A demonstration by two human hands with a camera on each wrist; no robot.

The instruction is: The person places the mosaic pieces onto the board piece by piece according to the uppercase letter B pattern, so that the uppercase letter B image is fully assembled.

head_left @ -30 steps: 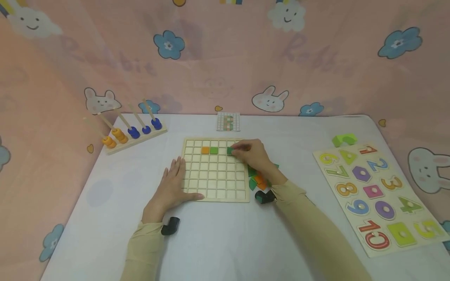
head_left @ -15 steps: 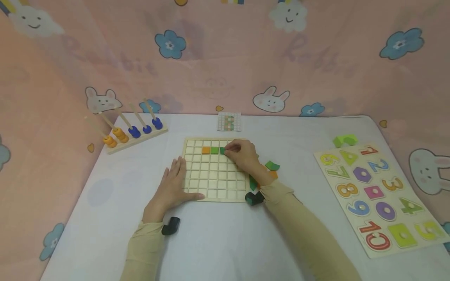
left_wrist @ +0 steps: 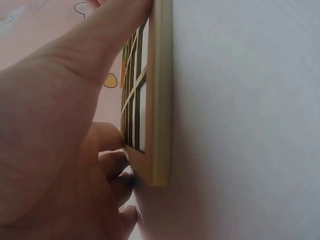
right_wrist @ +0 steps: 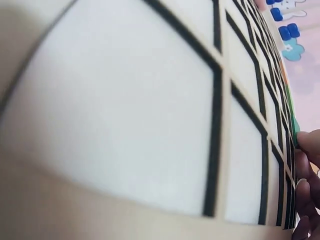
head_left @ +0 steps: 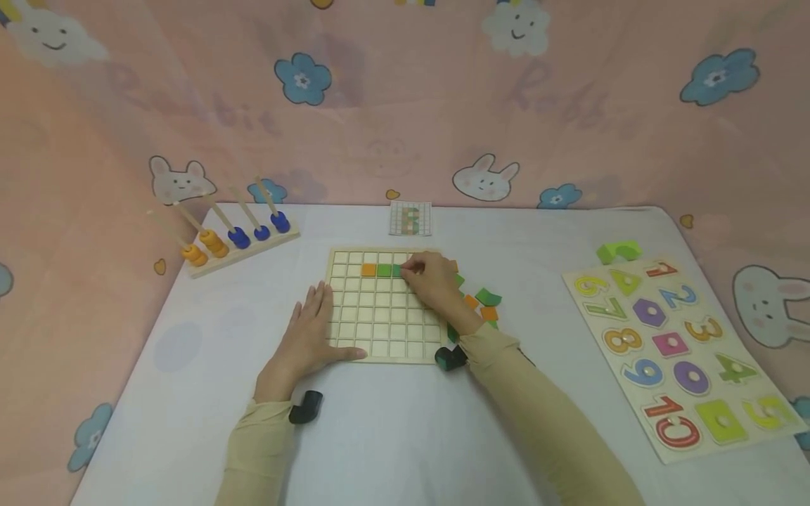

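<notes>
A wooden grid board [head_left: 365, 315] lies flat on the white table. In its second row, an orange square tile [head_left: 369, 270] and a green square tile [head_left: 384, 270] sit side by side. My right hand [head_left: 435, 282] pinches a dark green tile [head_left: 396, 270] at the cell just right of the green one; the fingers hide part of it. My left hand [head_left: 308, 336] rests along the board's left edge, fingers straight and thumb over the front edge. In the left wrist view, the left hand [left_wrist: 75, 95] touches the board's edge [left_wrist: 161, 110]; the right wrist view shows right fingertips [right_wrist: 305, 142] at the grid.
Loose green and orange tiles [head_left: 489, 297] lie right of the board, partly behind the right arm. A small pattern card [head_left: 410, 219] lies behind the board. A bead-peg counter [head_left: 243, 249] stands at the back left, a number puzzle [head_left: 680, 355] at right, with a green block [head_left: 619, 252] behind it.
My right hand has moved left with the dark green tile, from two cells away to the cell beside the green tile. More loose tiles show at right. The left hand has stayed put.
</notes>
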